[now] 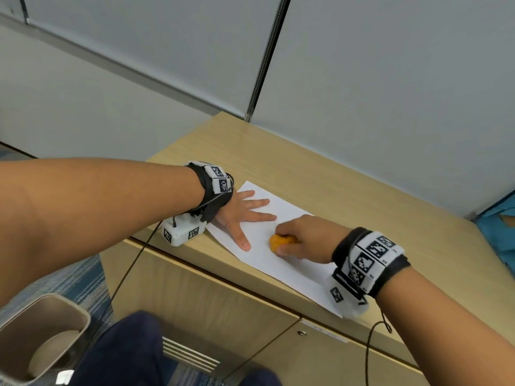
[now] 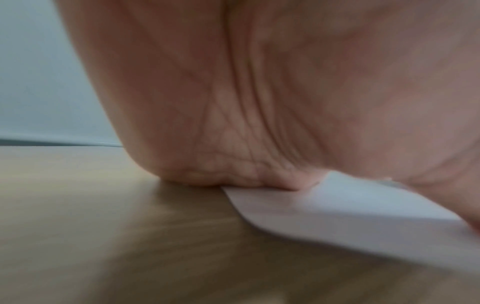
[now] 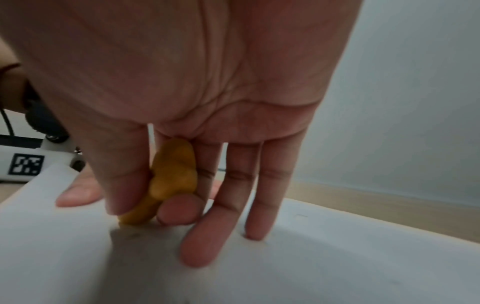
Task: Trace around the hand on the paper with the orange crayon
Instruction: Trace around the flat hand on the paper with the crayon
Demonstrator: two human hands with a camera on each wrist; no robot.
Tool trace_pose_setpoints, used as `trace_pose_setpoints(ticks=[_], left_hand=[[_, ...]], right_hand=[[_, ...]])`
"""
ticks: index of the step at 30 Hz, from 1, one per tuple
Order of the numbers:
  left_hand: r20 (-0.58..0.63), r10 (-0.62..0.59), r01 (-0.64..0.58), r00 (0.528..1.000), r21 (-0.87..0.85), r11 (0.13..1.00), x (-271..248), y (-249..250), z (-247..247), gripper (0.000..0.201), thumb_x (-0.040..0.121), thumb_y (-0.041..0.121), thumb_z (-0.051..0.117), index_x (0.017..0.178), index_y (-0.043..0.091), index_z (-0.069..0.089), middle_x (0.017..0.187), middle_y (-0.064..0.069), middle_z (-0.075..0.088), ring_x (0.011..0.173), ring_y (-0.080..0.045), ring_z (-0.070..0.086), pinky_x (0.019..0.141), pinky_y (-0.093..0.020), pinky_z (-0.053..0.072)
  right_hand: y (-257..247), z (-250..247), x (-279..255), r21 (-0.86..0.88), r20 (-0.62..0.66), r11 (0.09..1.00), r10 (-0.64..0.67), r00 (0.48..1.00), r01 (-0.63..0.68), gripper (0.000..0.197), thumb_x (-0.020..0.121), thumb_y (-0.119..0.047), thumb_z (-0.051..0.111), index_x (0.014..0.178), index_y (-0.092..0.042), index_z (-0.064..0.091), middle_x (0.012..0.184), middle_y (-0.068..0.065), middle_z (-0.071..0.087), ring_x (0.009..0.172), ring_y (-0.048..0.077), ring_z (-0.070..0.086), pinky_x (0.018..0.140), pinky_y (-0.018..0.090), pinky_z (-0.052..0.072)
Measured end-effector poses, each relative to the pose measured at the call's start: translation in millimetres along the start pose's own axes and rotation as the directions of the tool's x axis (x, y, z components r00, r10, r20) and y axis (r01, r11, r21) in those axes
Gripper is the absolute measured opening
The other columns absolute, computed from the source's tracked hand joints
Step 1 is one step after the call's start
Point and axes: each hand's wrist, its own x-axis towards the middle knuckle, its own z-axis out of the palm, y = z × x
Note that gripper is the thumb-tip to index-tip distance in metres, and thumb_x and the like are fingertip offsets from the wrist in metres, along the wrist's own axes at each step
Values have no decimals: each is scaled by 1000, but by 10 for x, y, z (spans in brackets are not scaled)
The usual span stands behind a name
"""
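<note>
A white sheet of paper (image 1: 281, 263) lies on the wooden cabinet top (image 1: 348, 190). My left hand (image 1: 245, 215) lies flat on its left end with fingers spread, palm down. In the left wrist view only the heel of that palm (image 2: 233, 123) shows, resting on the paper's corner (image 2: 337, 209). My right hand (image 1: 301, 238) pinches a chunky orange crayon (image 1: 278, 242) between thumb and forefinger, just right of the left thumb. In the right wrist view the orange crayon (image 3: 171, 179) has its lower end down on the paper (image 3: 311, 267), and the other right fingers touch the sheet.
A white tracker box (image 1: 182, 231) with black markers sits at the cabinet's front edge beside my left wrist, its cable hanging down. A grey partition wall (image 1: 390, 79) backs the cabinet. A waste bin (image 1: 41, 335) stands on the floor lower left. Something blue (image 1: 498, 229) lies far right.
</note>
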Motion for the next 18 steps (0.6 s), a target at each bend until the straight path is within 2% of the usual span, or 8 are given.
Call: trace_pose_setpoints(ticks=[2,4,5,8,11,13,15,18], left_hand=[[-6,-3,3,1000,-15,1000,5,-21,6,107,70,85,52,141,59,-23,157,13,-34,147,-32,-24,112,-64,-7],[3,-10,10,1000,-6,1000,16,-34,-9,107,68,87,52,139,62,-24,156,13,-35,146,-35,-24,112,-65,-6],[15,-14,14,1000,-2,1000,18,-32,-22,107,68,87,52,139,62,-25,156,13,-36,146,-36,-25,112,-66,-6],[57,-29,29,998,-1,1000,1,-12,-59,109,68,87,52,140,60,-26,154,12,-40,145,-37,-27,112,-68,-6],[68,-46,47,997,-8,999,4,-6,-69,110,66,88,52,140,59,-24,153,13,-41,144,-36,-29,112,-68,-7],[59,-50,50,997,-2,999,-1,-4,-61,110,66,89,51,140,60,-25,153,13,-40,145,-37,-28,112,-68,-6],[50,-38,38,998,3,999,-2,8,-68,109,67,88,51,139,61,-26,154,12,-39,145,-39,-26,112,-68,-5],[53,-44,44,998,6,999,-25,37,-84,107,70,85,52,139,60,-26,155,10,-39,145,-40,-24,110,-68,-3]], right_hand=[[28,31,-97,-1,35,1000,0,999,0,26,98,-44,55,77,-31,47,79,-6,56,74,16,51,70,35,41],[21,18,-113,-12,45,1000,-4,999,4,23,98,-44,55,82,-28,52,81,-2,58,76,19,53,71,37,43],[10,-2,-89,-12,35,1000,-3,999,3,23,98,-44,55,83,-27,54,81,-1,59,77,20,54,73,38,44],[-31,-74,65,21,-76,1000,-3,997,5,22,100,-43,53,79,-38,48,75,-9,56,73,16,55,74,37,48],[-69,-84,217,11,-108,1000,0,994,1,13,100,-42,50,100,-32,59,79,-11,57,75,16,56,74,36,48],[-68,-40,189,29,-89,1000,-7,996,10,14,99,-41,53,87,-34,52,75,-11,52,70,13,51,70,33,41],[-48,19,47,31,-46,999,-32,998,33,27,99,-41,55,75,-32,44,71,-8,50,66,13,47,66,34,38],[-59,46,-168,-39,61,998,-48,997,51,22,97,-45,55,83,-29,51,77,-4,56,72,17,53,71,39,46]])
